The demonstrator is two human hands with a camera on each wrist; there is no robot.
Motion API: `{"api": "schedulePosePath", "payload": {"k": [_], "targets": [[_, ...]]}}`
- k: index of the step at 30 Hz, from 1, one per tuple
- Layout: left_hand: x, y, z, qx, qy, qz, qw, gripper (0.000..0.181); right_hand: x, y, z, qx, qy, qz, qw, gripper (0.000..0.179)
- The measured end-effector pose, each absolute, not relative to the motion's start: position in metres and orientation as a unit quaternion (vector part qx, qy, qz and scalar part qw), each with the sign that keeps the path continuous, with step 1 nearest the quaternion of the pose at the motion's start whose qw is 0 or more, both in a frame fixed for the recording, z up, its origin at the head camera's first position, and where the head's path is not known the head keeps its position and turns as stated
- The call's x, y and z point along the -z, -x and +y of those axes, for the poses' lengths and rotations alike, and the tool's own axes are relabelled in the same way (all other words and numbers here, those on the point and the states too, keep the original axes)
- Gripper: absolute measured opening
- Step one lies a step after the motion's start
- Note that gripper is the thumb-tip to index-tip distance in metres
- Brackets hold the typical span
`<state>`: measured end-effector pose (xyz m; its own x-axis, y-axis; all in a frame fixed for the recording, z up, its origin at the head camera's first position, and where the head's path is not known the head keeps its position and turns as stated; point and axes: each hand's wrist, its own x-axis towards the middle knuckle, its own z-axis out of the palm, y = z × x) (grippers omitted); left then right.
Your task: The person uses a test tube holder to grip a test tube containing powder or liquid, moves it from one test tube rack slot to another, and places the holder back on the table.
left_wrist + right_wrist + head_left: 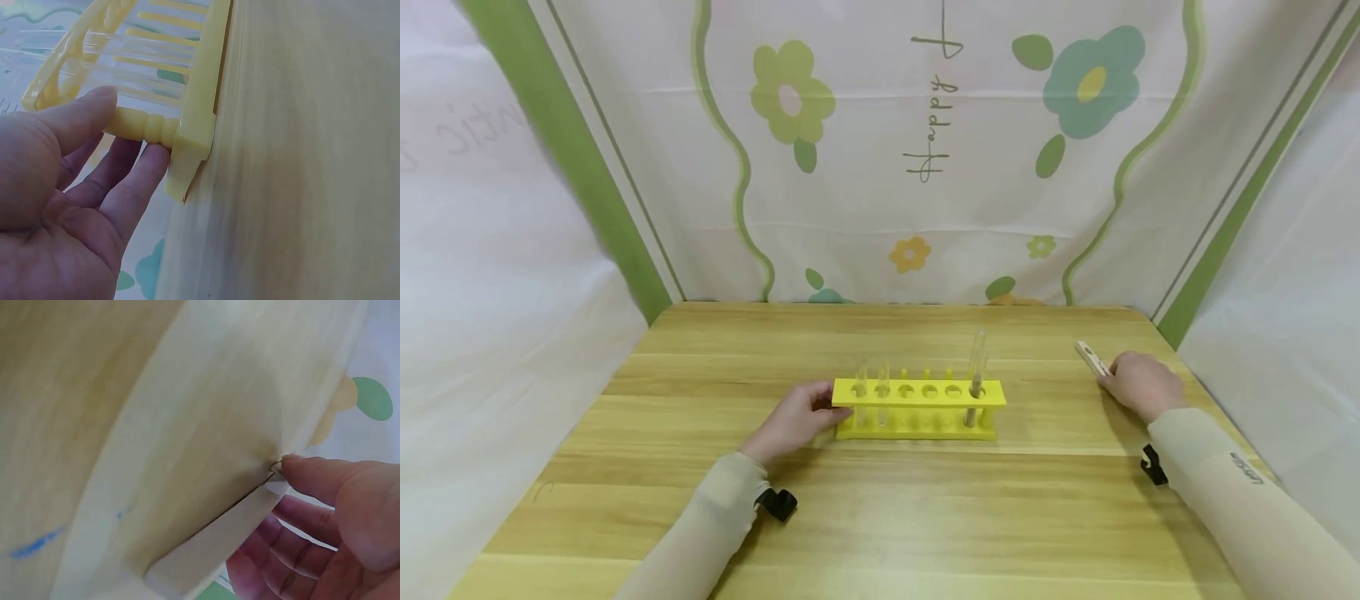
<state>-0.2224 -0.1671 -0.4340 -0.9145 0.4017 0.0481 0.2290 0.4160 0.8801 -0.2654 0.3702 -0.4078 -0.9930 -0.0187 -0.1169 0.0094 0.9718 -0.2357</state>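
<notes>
Grip: left hand (pixel 792 423) is grasping the yellow rack (pixel 917 402) by its left end post (pixel 140 125); right hand (pixel 1144 385) is pinching a wooden clip (pixel 1092 358).

Rack is standing upright mid-table (pixel 925 517). Two clear tubes (pixel 883 417) are occupying its two leftmost holes; a tube with dark contents (pixel 972 417) is sticking up from the rightmost. Clip is pointing away and left, well apart from the rack's right end; can't tell if it's touching the wood. Thumb and fingers are holding its near end.
</notes>
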Motion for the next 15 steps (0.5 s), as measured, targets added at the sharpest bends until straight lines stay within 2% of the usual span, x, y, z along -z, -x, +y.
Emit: {"api": "schedulePosePath", "payload": {"k": [9, 15], "targets": [[0.435, 0.224, -0.165, -0.501, -0.188, 0.84, 0.092, 0.023, 0.395, 0.25, 0.383, 0.105, 0.041, 0.992, 0.064, 0.026], [0.434, 0.224, -0.164, -0.499, -0.178, 0.843, 0.095, 0.024, 0.387, 0.232, 0.379, 0.146, 0.056, 0.987, 0.046, 0.037]]}}
